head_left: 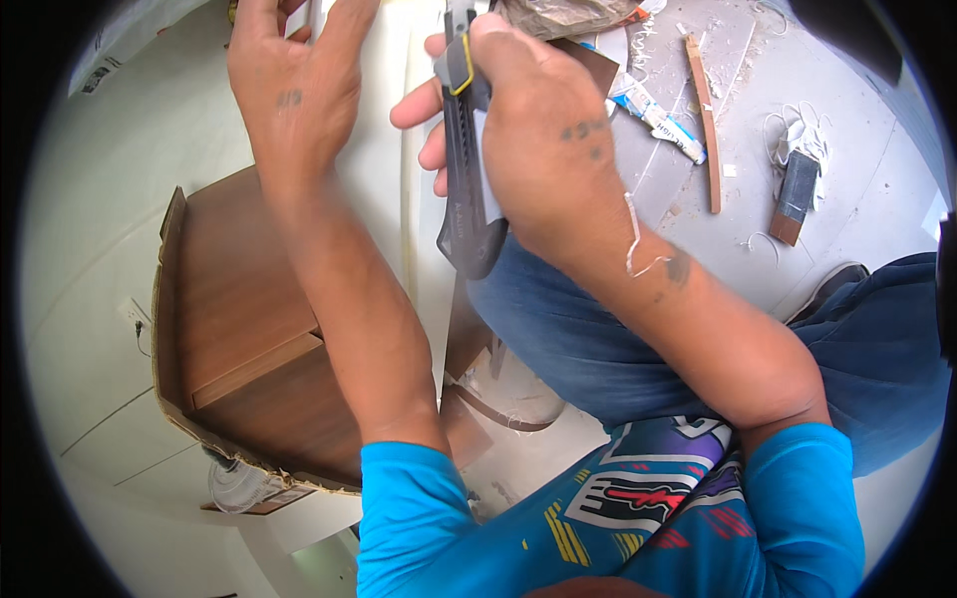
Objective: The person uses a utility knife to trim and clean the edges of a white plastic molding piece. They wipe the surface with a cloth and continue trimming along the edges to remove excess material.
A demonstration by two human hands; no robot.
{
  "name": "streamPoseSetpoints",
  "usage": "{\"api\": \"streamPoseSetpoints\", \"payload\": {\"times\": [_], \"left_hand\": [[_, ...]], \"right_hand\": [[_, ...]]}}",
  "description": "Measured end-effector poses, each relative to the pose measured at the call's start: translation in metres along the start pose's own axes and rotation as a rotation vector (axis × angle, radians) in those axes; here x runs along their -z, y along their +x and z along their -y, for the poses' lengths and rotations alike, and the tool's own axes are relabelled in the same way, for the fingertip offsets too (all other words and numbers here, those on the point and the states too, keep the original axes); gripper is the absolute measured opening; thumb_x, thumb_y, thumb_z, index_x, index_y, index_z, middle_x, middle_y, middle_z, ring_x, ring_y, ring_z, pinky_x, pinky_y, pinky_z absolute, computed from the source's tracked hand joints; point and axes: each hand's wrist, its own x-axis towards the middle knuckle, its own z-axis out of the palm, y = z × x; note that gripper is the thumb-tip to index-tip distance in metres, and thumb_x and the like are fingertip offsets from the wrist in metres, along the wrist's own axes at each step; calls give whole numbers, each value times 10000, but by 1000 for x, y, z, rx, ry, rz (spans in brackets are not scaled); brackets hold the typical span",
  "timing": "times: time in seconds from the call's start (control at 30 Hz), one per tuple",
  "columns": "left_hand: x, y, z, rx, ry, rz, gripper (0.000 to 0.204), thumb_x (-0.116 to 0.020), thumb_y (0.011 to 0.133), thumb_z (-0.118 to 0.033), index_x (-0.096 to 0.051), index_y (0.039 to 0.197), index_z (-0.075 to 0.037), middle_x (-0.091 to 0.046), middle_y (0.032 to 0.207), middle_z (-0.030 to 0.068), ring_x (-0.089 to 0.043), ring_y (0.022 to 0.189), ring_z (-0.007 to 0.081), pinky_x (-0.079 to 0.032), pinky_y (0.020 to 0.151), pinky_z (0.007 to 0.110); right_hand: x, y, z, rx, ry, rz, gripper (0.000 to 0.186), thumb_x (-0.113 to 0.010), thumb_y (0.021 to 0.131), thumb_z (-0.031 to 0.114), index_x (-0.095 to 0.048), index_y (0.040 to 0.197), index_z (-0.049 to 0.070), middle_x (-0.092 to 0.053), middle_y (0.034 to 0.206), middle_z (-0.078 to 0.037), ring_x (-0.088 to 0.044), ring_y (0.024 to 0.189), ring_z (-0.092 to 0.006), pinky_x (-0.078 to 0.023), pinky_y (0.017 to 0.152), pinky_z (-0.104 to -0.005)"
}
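Observation:
My right hand grips a black utility knife with a yellow-edged collar. The knife stands nearly upright in the picture, its metal upper end near the top edge. A thin white shaving hangs on my right wrist. My left hand is at the upper left, over the pale panel. Its thumb and fingers are spread apart; the fingertips run out of the picture, so what they touch is hidden. The panel lies under and between both hands.
A brown wood-grain board piece with a ragged edge stands at the left. On the littered floor at right lie a brown strip, a blue-and-white tube, a dark block and tangled white string. A crumpled plastic bag lies far ahead.

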Motion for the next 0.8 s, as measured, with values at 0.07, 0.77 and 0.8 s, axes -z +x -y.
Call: {"api": "streamPoseSetpoints", "payload": {"times": [0.07,0.77,0.8], "left_hand": [[2,-3,8,-22,-38,3,481,-789,910,-213,-652,1348,-70,-657,1306,79,-572,1211,220,-451,1005,389],[28,-2,-29,149,-176,141,402,-763,957,-286,-735,1247,-9,-751,1123,89,-666,1060,173,-513,977,334],[10,-6,-36,159,-54,34,408,-756,962,-290,-735,1266,-18,-752,1126,90,-668,1062,176,-510,984,333]], "right_hand": [[-9,-4,29,-117,-106,-19,426,-409,1080,301,-585,1084,-88,-716,777,-172,-597,506,-180,-529,526,-329],[17,10,11,195,-464,22,490,-735,983,241,-549,1234,-136,-725,934,-152,-709,653,-157,-572,539,-285],[19,10,12,149,-432,65,496,-722,990,239,-558,1268,-138,-728,953,-154,-718,679,-154,-576,560,-284]]}}
